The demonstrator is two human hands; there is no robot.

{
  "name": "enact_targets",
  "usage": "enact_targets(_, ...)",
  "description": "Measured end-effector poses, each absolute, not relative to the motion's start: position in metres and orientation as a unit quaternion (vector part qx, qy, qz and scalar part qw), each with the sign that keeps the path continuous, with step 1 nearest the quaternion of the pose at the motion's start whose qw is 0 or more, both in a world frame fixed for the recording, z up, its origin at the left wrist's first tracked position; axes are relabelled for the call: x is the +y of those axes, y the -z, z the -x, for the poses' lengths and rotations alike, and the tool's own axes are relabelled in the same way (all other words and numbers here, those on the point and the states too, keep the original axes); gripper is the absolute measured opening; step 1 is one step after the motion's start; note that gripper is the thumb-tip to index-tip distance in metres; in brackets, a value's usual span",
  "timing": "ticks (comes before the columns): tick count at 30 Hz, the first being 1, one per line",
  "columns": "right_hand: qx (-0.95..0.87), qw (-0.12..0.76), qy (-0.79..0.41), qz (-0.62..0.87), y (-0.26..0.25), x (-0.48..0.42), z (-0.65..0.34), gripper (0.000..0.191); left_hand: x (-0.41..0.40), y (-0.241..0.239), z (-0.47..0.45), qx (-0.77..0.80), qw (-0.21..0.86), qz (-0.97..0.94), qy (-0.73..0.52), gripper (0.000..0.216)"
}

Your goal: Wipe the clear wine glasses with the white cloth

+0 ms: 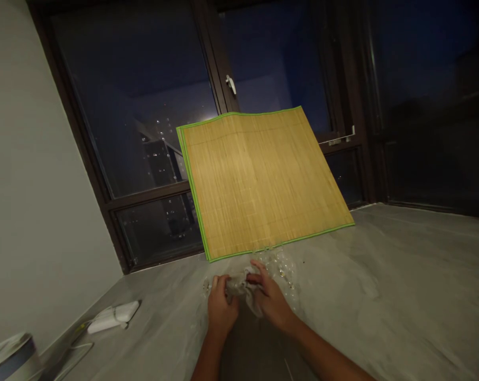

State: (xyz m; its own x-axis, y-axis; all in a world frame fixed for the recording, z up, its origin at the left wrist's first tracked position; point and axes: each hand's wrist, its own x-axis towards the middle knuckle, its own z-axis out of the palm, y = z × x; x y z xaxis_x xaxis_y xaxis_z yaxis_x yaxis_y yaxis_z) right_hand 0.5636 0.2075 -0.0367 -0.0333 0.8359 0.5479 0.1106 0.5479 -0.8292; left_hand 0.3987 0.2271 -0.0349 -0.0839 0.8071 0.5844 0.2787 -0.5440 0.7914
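Observation:
Both hands meet low in the middle of the head view. My left hand [222,308] has its fingers closed around the left end of a clear, glass-like piece [235,286]. Its exact kind is hard to make out. In my right hand [272,299] a crumpled pale cloth [255,302] is gripped against the right end of that piece, and part of it hangs below the fingers. Just behind the right hand, several clear, shiny items [281,267] lie on the grey marbled surface [342,296]; blur hides their shape.
A folded bamboo mat [259,180] with green edging leans against the dark window frame [152,194]. At left lie a white power strip [114,316] and its cable [81,349], beside a white and blue round container [13,357]. A pale wall [37,159] rises on the left.

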Motion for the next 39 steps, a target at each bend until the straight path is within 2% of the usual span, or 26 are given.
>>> enact_targets(5,-0.696,0.537,-0.364,0.307,0.042,0.209,-0.563,0.087,0.229,0.036,-0.395,0.420,0.214,-0.659,-0.586,0.037)
enact_targets(11,-0.702,0.579,-0.181,0.372,0.044,0.212,-0.563,0.077,0.228,0.038,-0.400,0.416,0.172,-0.696,-0.559,0.034)
enact_targets(15,-0.725,0.567,-0.083,0.382,0.039,0.211,-0.565,0.069,0.229,0.037,-0.395,0.428,0.155,-0.688,-0.565,0.034)
enact_targets(17,-0.722,0.550,-0.071,0.413,0.036,0.211,-0.568,0.068,0.227,0.035,-0.393,0.425,0.180,-0.679,-0.571,0.036)
enact_targets(22,-0.717,0.515,-0.091,0.460,0.036,0.213,-0.571,0.064,0.220,0.031,-0.401,0.407,0.262,-0.671,-0.562,0.040)
enact_targets(26,-0.671,0.520,-0.105,0.518,0.036,0.213,-0.570,0.058,0.218,0.033,-0.405,0.411,0.213,-0.701,-0.542,0.040)
enact_targets(30,-0.665,0.551,-0.167,0.476,0.033,0.209,-0.568,0.059,0.220,0.034,-0.403,0.429,0.213,-0.680,-0.555,0.039)
enact_targets(32,-0.686,0.566,-0.200,0.412,0.035,0.208,-0.566,0.062,0.221,0.035,-0.401,0.480,0.153,-0.680,-0.533,0.038)
enact_targets(35,-0.728,0.558,-0.232,0.322,0.042,0.209,-0.563,0.076,0.222,0.037,-0.399,0.545,0.036,-0.695,-0.467,0.038)
enact_targets(39,-0.735,0.542,-0.305,0.271,0.047,0.210,-0.564,0.088,0.223,0.041,-0.402,0.513,0.016,-0.741,-0.434,0.035)
